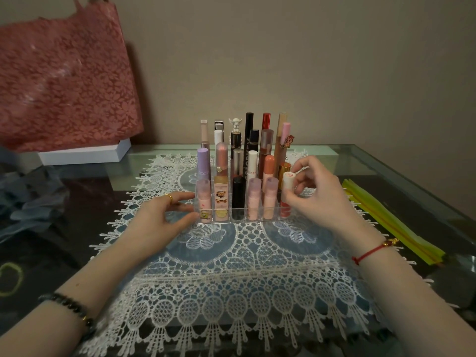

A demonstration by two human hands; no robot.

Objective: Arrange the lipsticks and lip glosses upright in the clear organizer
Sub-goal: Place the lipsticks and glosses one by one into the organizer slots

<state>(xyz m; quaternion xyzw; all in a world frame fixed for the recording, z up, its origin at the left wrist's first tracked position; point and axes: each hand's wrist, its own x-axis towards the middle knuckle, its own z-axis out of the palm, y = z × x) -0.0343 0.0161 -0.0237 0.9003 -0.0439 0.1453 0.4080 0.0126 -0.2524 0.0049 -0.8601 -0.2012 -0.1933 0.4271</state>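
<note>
Our right hand [316, 194] pinches a lip gloss [286, 185], likely light, rigid and slick, best gripped near its cap, standing in the front-right slot of the organizer [229, 220], whose left wall our straight-fingered left hand [159, 217] touches.

A clear organizer [257, 220] of glossy, see-through plastic stands on a white lace mat [231, 279], its openwork cloth matt and rough over the smooth, reflective glass surface [360, 161]. Among the tubes, a black lipstick [238, 197] shines, a red cap [266, 121] and a gold tube [284, 170] gleam like metal, a pink lip gloss [254, 199] wears a frosted cap, and the white-capped lip gloss [288, 180] pairs a matt cap with a glossy clear body. The pink floral bag [64, 81] behind may be paper or thin fabric; blur leaves it unsettled.
</note>
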